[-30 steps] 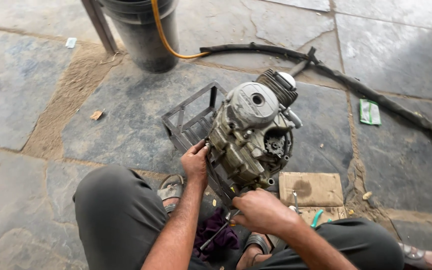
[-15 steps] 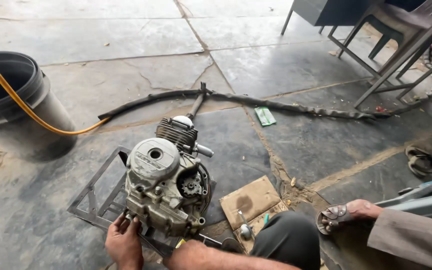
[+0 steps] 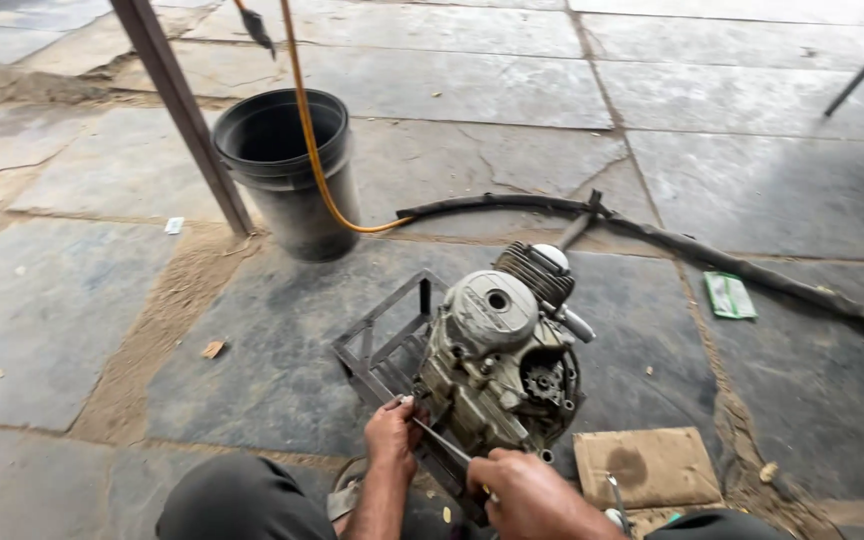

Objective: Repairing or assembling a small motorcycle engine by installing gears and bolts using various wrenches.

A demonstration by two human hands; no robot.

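A grey, dirty motorcycle engine (image 3: 497,350) stands on a low metal frame stand (image 3: 382,345) on the stone floor. My left hand (image 3: 394,435) presses against the engine's lower near side, fingers closed around its edge. My right hand (image 3: 522,490) grips the handle of a thin metal tool, a screwdriver (image 3: 440,438), whose shaft runs up and left to the engine's base beside my left hand. My knees frame the bottom of the view.
A black bucket (image 3: 287,170) with a yellow hose (image 3: 312,150) stands behind the engine, next to a slanted metal post (image 3: 187,115). A dark rubber strip (image 3: 672,240) crosses the floor. A cardboard piece (image 3: 647,465) lies at right, a green packet (image 3: 729,295) farther off.
The camera swung away to the right, then back. My right hand now holds the screwdriver against the engine's base; my left hand stays on the engine.
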